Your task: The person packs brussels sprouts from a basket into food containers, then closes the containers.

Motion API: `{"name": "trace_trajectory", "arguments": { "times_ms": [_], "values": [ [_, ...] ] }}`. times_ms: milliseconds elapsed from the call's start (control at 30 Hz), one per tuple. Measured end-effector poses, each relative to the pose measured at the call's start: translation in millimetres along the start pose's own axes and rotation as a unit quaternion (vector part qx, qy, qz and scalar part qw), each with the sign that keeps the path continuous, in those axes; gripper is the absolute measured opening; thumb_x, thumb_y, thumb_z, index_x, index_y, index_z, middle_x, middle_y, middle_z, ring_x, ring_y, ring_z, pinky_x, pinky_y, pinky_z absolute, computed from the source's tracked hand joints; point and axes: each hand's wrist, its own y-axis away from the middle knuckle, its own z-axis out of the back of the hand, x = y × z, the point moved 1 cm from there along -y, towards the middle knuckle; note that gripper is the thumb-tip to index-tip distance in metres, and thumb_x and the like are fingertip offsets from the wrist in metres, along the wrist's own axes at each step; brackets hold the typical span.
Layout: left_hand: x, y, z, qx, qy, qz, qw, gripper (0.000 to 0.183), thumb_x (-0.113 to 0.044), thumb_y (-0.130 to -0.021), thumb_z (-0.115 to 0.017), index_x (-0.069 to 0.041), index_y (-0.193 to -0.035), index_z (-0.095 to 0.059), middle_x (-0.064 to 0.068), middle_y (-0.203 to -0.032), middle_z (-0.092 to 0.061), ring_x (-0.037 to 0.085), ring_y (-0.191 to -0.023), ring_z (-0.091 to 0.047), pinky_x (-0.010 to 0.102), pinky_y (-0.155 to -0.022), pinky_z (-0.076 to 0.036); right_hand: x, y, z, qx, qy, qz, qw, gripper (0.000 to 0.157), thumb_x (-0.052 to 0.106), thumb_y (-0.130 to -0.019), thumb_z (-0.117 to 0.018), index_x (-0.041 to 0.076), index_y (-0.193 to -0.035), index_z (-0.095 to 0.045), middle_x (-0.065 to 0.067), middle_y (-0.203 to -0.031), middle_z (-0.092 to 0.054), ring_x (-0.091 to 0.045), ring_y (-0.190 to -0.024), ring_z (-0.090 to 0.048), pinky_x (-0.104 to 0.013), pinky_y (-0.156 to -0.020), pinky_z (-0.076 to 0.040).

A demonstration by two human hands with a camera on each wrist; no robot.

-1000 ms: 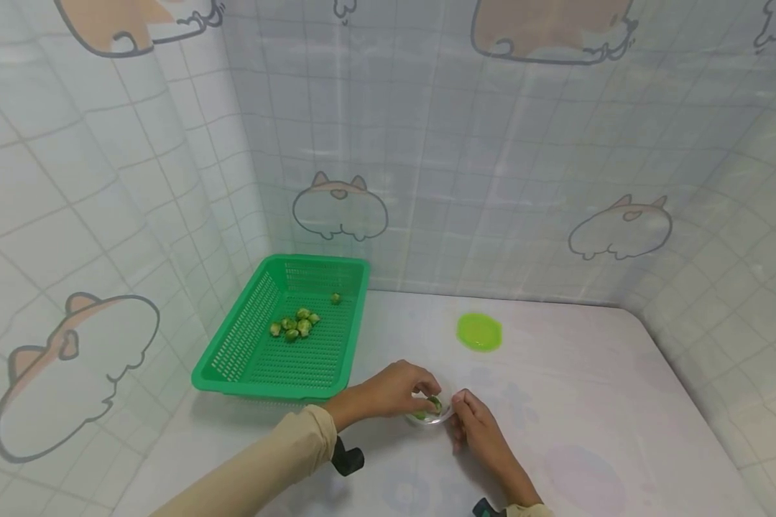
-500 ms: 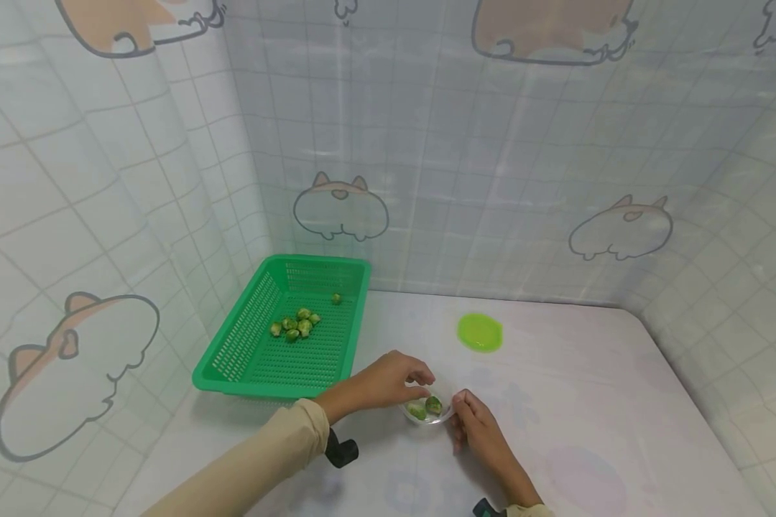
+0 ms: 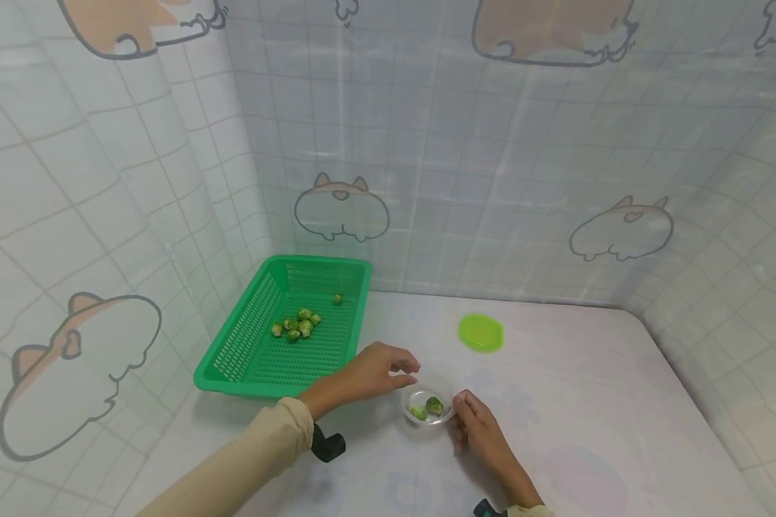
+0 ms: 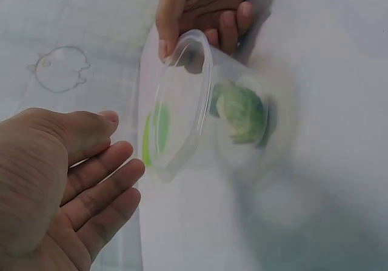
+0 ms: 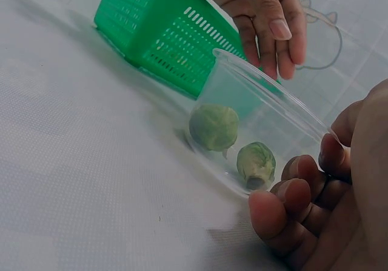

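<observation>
A clear round plastic tub (image 3: 406, 411) stands on the table with two Brussels sprouts (image 3: 434, 406) inside it. My right hand (image 3: 481, 429) pinches the tub's rim on its right side between thumb and finger, as the right wrist view also shows. My left hand (image 3: 380, 370) hovers just beyond the tub's left edge, its fingers loosely bent and holding nothing. In the left wrist view the left fingers (image 4: 103, 189) point toward the tub's mouth, apart from it. Through the tub's wall the right wrist view shows both sprouts (image 5: 213, 127) at the bottom.
At the left stands a green perforated basket (image 3: 356, 327) with several Brussels sprouts (image 3: 305, 328) in it, one lying apart near its back. A bright green round lid (image 3: 481, 333) lies on the table behind the tub. Patterned sheeting (image 3: 465, 179) walls in the table.
My left hand has let go of a sprout in the tub and drawn back up and left, out of the tub. The right hand keeps its hold on the rim.
</observation>
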Motion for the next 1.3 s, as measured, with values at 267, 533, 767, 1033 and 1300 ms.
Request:
{"name": "trace_trajectory", "arguments": {
  "times_ms": [267,533,767,1033,1300],
  "values": [
    [14.8,7.4,13.6,-0.051,0.007,-0.019,0.9985,0.017,-0.019,-0.096,-0.071,-0.012,-0.112,-0.073,0.002,-0.107,-0.075,0.015,-0.1,-0.07,0.037,-0.091,-0.058,-2,-1,0.0,0.0,0.006,0.009,1.0,0.029,0.023,-0.112,-0.038,0.0,-0.097,-0.05,-0.009,-0.08,-0.05,-0.019,-0.058,-0.05,-0.031,-0.048,-0.051],
    [25.8,17.1,30.1,-0.069,0.034,0.005,0.9971,0.019,-0.023,-0.098,-0.069,-0.013,-0.113,-0.073,0.004,-0.112,-0.074,0.013,-0.102,-0.069,0.037,-0.093,-0.057,-4,-2,0.0,0.004,0.006,0.016,1.0,0.033,0.027,-0.111,-0.038,-0.001,-0.098,-0.05,-0.008,-0.079,-0.05,-0.019,-0.058,-0.05,-0.032,-0.048,-0.051],
    [31.1,25.7,43.6,-0.078,0.051,0.037,0.995,0.018,-0.025,-0.098,-0.069,-0.017,-0.114,-0.072,0.0,-0.114,-0.073,0.013,-0.105,-0.068,0.038,-0.094,-0.056,-2,-1,0.0,-0.001,0.005,0.004,1.0,0.031,0.022,-0.112,-0.038,-0.002,-0.098,-0.05,-0.009,-0.081,-0.05,-0.018,-0.06,-0.05,-0.03,-0.048,-0.051],
    [39.4,34.8,56.4,-0.1,0.043,0.056,0.9925,0.018,-0.026,-0.098,-0.069,-0.019,-0.113,-0.073,-0.002,-0.113,-0.073,0.011,-0.105,-0.068,0.036,-0.091,-0.057,-3,-2,0.6,0.004,0.002,0.005,1.0,0.032,0.025,-0.112,-0.038,-0.002,-0.099,-0.051,-0.008,-0.082,-0.05,-0.018,-0.06,-0.05,-0.031,-0.049,-0.052],
    [50.1,48.5,73.9,-0.115,0.033,0.074,0.99,0.02,-0.03,-0.098,-0.069,-0.021,-0.115,-0.073,-0.009,-0.113,-0.073,0.008,-0.106,-0.067,0.034,-0.092,-0.057,-8,-3,1.5,0.013,-0.003,0.026,1.0,0.039,0.038,-0.109,-0.041,0.001,-0.098,-0.05,-0.008,-0.082,-0.051,-0.018,-0.059,-0.052,-0.034,-0.049,-0.054]
  ]
}}
